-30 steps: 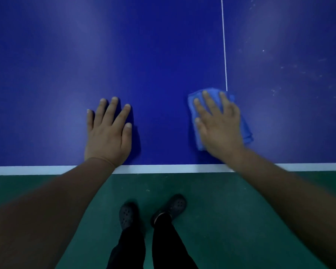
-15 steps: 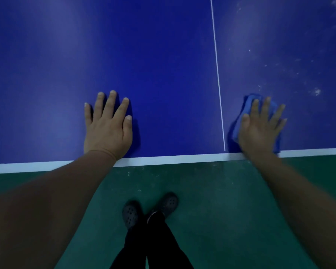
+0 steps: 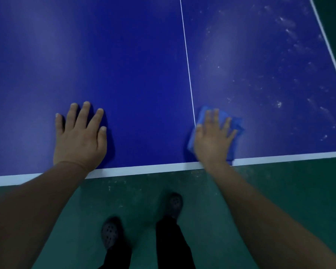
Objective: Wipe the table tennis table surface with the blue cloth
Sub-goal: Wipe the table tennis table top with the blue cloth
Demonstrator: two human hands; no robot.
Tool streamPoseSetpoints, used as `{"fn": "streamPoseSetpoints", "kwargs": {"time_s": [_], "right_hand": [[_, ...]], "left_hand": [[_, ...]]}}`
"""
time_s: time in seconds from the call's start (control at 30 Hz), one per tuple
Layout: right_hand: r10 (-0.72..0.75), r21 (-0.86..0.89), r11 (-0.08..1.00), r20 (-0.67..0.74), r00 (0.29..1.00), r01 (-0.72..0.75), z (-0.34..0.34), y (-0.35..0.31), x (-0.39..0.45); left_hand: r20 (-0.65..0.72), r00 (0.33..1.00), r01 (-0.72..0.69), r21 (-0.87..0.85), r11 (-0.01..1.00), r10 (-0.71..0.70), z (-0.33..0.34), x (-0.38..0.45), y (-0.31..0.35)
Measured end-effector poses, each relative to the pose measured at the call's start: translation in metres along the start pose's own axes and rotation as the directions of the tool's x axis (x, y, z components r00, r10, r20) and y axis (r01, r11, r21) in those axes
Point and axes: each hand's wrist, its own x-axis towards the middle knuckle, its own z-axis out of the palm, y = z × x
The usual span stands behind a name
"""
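Your right hand [image 3: 211,139] lies flat on the blue cloth [image 3: 234,126], fingers [image 3: 208,119] straight and spread, pressing it onto the counter [image 3: 134,65] at about 4 o'clock in the view, right at the near white edge band [image 3: 144,169]. Half a second ago the cloth sat clear to the right of the thin white centre line [image 3: 186,55]; now its left edge and your thumb touch the lower end of that line, so the hand has slid back toward 9 o'clock. Your left hand [image 3: 80,138] stays planted palm-down at about 8 o'clock, fingers straight and holding nothing. Pale dust specks [image 3: 279,103] show on the surface from 1 to 3 o'clock of the cloth. Below the counter edge your dark shoes [image 3: 110,233] stand on the green floor [image 3: 221,200].
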Motion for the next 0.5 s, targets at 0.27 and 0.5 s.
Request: {"fn": "streamPoseSetpoints", "kwargs": {"time_s": [0.27,0.5], "right_hand": [[-0.47,-0.114,0.873,0.056,0.881,0.473,0.001,0.096,0.061],[-0.307,0.038,0.951,-0.026,0.951,0.308,-0.003,0.068,0.07]], "left_hand": [[-0.02,0.998,0.058,0.056,0.997,-0.057,-0.005,-0.008,0.01],[-0.061,0.984,0.161,-0.095,0.982,-0.167,0.008,0.008,0.109]]}}
